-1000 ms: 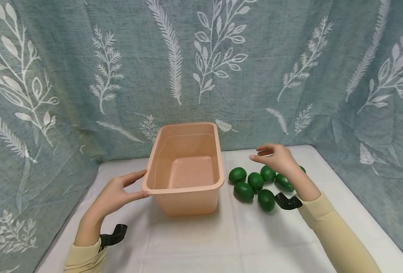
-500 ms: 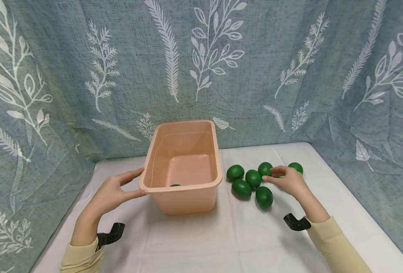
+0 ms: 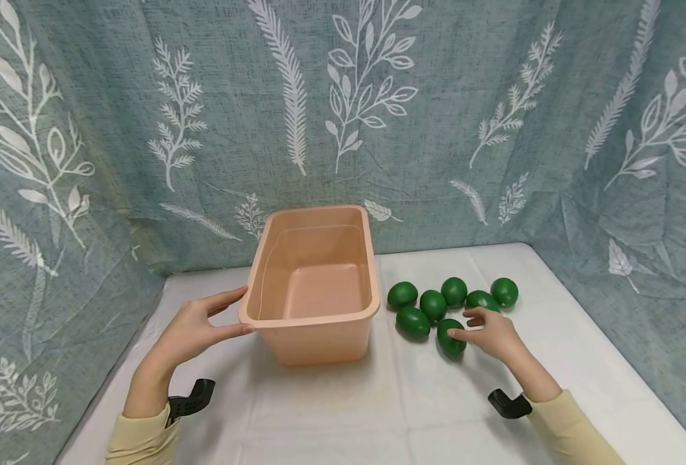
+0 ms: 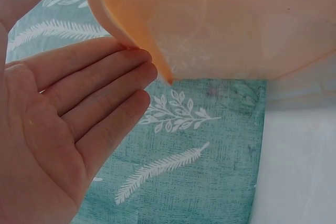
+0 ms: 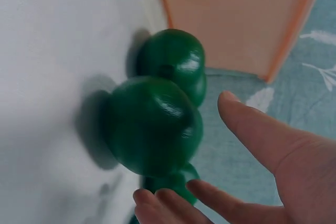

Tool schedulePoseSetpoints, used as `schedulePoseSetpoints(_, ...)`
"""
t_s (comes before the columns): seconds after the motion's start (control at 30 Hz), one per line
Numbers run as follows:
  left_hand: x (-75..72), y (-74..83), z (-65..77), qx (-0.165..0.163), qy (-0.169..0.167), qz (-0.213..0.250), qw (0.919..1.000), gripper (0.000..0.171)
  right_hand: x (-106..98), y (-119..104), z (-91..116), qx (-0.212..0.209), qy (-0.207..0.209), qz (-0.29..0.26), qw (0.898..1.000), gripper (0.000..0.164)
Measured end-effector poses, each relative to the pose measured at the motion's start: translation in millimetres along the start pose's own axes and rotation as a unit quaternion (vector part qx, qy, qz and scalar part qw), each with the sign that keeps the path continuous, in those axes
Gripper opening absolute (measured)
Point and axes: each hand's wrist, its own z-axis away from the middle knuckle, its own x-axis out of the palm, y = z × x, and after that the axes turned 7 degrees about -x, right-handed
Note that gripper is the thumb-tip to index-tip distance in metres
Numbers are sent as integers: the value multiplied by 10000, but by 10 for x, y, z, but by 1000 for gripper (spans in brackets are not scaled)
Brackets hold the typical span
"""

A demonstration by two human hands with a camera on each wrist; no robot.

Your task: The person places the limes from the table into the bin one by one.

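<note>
A peach plastic bin stands on the table. My left hand is at its near left corner, with the fingertips touching the rim and the thumb at the front edge. In the left wrist view, the fingers lie straight against the bin wall. Glossy dark green egg-shaped fruit lie right of the bin. Over the nearest fruit hovers my right hand, thumb and fingers spread. The right wrist view shows a gap between this hand and the large green fruit.
Several other green fruit cluster behind and left of the nearest one, with one at the far right. A white cloth covers the table. Behind it hangs a teal curtain with a white leaf print.
My right hand has come down and toward me, from over the back fruit to the nearest one. A sliver of green seen inside the bin has gone from view. The left hand stays put.
</note>
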Motion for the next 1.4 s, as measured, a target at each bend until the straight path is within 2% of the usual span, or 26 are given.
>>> schedulePoseSetpoints(0.17, -16, -14, 0, -68, -35, 23, 10000, 74, 104, 6, -42, 134, -150, 30, 9998, 78)
schedulePoseSetpoints(0.3, -8, -10, -15, 13, -14, 64, 10000, 73, 140, 11, -62, 226, -212, 76, 9995, 78)
schedulePoseSetpoints(0.6, -10, 13, -51, 62, -103, 124, 9999, 74, 111, 46, -50, 409, -284, -340, 9982, 80)
schedulePoseSetpoints(0.77, -26, -5, -56, 130, -118, 142, 9997, 74, 67, 25, -36, 441, -343, -316, 9979, 80)
schedulePoseSetpoints(1.1, -52, -20, -31, 86, -123, 134, 9998, 74, -126, -135, -24, 58, -373, -234, 9990, 78)
schedulePoseSetpoints(1.4, -53, -23, -42, 142, -117, 130, 9997, 73, -318, -408, -113, -300, -442, 0, 9986, 77)
